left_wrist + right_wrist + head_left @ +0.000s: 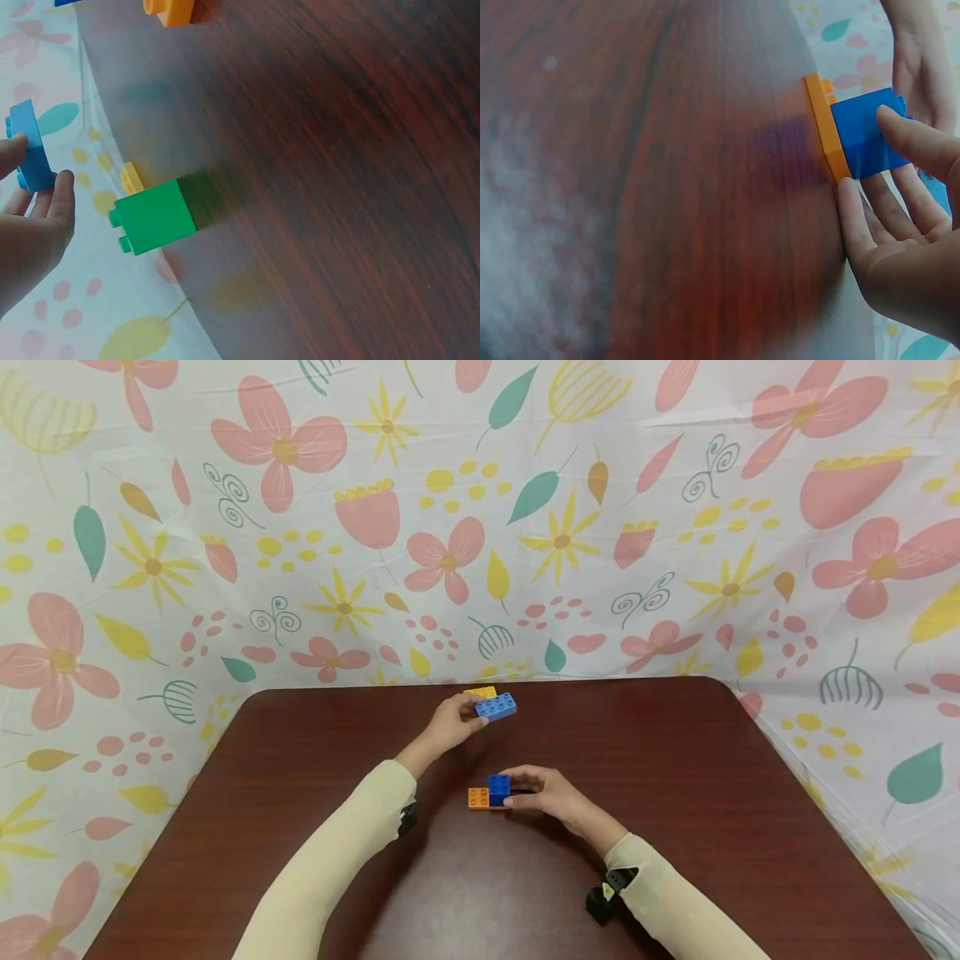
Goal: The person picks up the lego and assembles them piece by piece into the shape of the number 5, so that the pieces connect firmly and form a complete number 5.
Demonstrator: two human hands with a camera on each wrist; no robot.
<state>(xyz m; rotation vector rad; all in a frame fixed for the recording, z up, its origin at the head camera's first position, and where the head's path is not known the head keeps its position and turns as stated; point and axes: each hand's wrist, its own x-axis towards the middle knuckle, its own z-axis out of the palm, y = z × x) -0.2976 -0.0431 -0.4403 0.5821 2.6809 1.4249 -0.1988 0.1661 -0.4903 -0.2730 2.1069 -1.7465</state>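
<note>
Toward the far edge of the table, my left hand (448, 724) pinches a light blue toy brick (496, 707) between thumb and fingers. That brick (31, 150) appears raised off the tabletop in the left wrist view. A yellow brick (483, 692) shows just behind it. Nearer to me, my right hand (558, 799) grips a dark blue brick (499, 789), its thumb on one side. The dark blue brick (866, 135) stands on one end of a flat orange brick (826, 127), whose other end shows bare studs. One right fingertip touches the orange brick's edge.
A green brick (156, 217) stands by the yellow brick in the left wrist view; the left hand hides it in the head view. Everything rests on a dark brown wooden table (675, 760). A flower-patterned cloth (450, 560) hangs behind the far edge.
</note>
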